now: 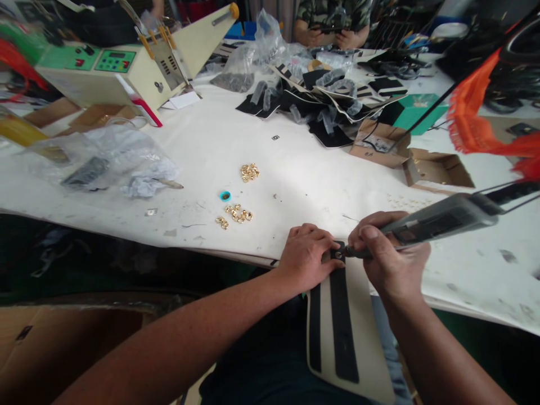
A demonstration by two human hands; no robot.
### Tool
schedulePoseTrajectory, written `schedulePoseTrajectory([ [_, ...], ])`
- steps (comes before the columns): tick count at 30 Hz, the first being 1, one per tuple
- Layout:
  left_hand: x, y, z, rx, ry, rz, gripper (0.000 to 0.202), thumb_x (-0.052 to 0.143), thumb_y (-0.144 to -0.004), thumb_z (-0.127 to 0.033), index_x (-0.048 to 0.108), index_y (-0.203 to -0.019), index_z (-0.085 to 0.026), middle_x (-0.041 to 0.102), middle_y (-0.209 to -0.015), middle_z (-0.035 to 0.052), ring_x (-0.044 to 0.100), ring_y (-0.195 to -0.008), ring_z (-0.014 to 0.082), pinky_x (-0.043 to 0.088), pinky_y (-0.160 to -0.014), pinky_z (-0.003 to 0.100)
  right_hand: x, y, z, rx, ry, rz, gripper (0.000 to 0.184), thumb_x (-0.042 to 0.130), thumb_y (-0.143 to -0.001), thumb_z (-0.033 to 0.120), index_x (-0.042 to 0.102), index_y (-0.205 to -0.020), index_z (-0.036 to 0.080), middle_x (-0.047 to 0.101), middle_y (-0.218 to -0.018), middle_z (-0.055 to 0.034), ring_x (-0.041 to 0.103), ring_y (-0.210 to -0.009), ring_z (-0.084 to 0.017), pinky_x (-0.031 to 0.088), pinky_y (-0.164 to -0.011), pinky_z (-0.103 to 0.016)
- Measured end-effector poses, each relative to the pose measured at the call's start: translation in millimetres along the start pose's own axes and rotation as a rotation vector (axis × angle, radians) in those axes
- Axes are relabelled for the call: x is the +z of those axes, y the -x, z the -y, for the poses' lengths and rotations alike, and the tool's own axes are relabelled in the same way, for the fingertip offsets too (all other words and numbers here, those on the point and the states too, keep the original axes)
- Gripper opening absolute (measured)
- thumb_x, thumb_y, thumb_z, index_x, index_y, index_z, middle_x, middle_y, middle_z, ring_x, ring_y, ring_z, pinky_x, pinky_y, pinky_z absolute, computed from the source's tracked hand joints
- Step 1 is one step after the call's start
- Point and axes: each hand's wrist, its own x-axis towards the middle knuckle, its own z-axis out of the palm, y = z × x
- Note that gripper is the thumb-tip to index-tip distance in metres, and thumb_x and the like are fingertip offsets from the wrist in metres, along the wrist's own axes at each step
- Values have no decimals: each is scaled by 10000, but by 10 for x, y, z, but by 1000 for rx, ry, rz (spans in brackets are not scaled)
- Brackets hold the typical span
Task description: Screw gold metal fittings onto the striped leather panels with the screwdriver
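My right hand [394,256] is wrapped round a grey electric screwdriver [439,220], which lies nearly level with its tip pointing left. The tip meets a small ring-like metal fitting [339,255] at the top end of a black strip. That strip [343,326] runs down a beige panel [367,337], which hangs over the table's front edge towards my lap. My left hand [306,256] grips the panel's upper end, thumb and forefinger on either side of the fitting. Left of my hands lie small gold-coloured metal pieces [239,214] and a blue cap [225,196] with tiny parts inside.
A cream machine [105,84] with green control panels stands at the back left, a plastic bag [105,157] before it. Black and beige panels [329,101] are heaped at the back, near open cardboard boxes [439,169]. Orange cloth [472,112] hangs at right. Another person's hands [329,38] are across the table.
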Motion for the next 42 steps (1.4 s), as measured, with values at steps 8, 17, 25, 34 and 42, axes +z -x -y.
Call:
schedulePoseTrajectory([
  [8,-29,-12,-19,-2,6,1,315,929,-826,-401,764,-1075,-301,785,-1190,-48,614,-1183,266,424,-991,463,-25,-49,-33,-19,48,65,369,866,-844,531,658,-808,228,634,-666,0,595,-537,-179,527,-530,-334],
  [17,-5,-12,-4,-1,-10,11,298,924,-830,-404,769,-1061,-297,785,-1197,-31,613,-1185,275,422,-996,460,-30,-63,-74,-40,-10,127,362,861,-854,492,612,-824,231,645,-697,-2,617,-578,-181,520,-545,-330],
  [25,4,-6,24,7,-4,30,264,888,-863,-422,785,-1064,-285,778,-1221,-21,595,-1196,280,407,-991,458,-19,-93,-70,-27,-186,273,225,802,-934,221,594,-847,221,617,-705,27,614,-600,-156,492,-571,-311],
  [34,10,1,8,-11,-17,39,250,836,-901,-455,787,-1065,-273,785,-1228,-13,600,-1212,280,389,-1004,470,-24,-63,-73,-11,-195,337,214,792,-932,162,592,-889,223,619,-729,16,609,-644,-167,476,-614,-332],
  [42,-1,12,20,-4,-13,37,274,852,-883,-461,785,-1068,-270,782,-1238,-19,600,-1219,278,383,-1007,475,-29,-52,-114,-17,-221,286,221,812,-920,229,593,-886,229,608,-718,23,610,-631,-170,491,-608,-329],
])
